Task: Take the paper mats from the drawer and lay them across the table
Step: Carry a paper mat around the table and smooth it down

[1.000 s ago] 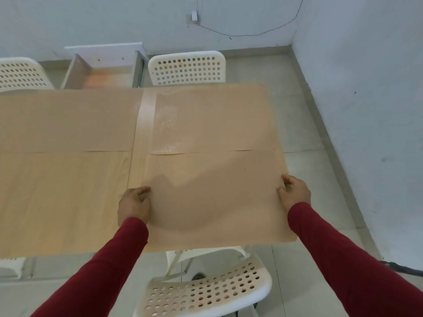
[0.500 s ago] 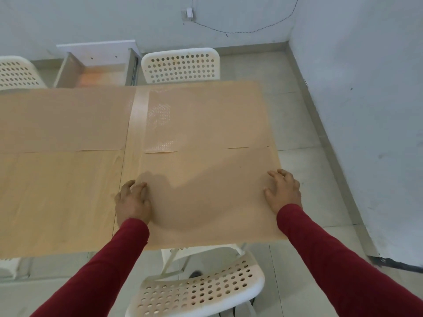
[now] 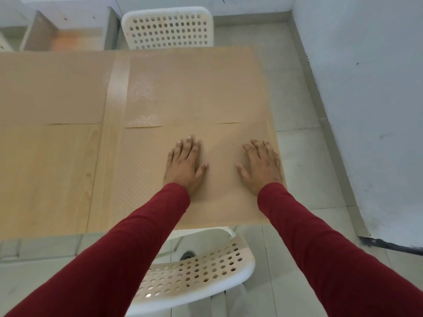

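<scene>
At the far left, the open white drawer (image 3: 64, 33) stands behind the pale wood-grain bench (image 3: 52, 175); whether any mats are left inside it is hard to tell from this angle. A tan paper mat (image 3: 52, 88) lies flat on the far-left part of the bench, with the near-left part bare beneath it. Past a bare strip, a second tan embossed mat (image 3: 196, 88) covers the far-right part, and the near tan paper mat (image 3: 146, 179) lies just in front of it. On this near mat the left hand (image 3: 183, 168) and the right hand (image 3: 262, 167) rest palm down, each grip spread flat and holding nothing. The step in hand appears to be smoothing the mat into place. Next, one more mat from the drawer for the bare near-left part
</scene>
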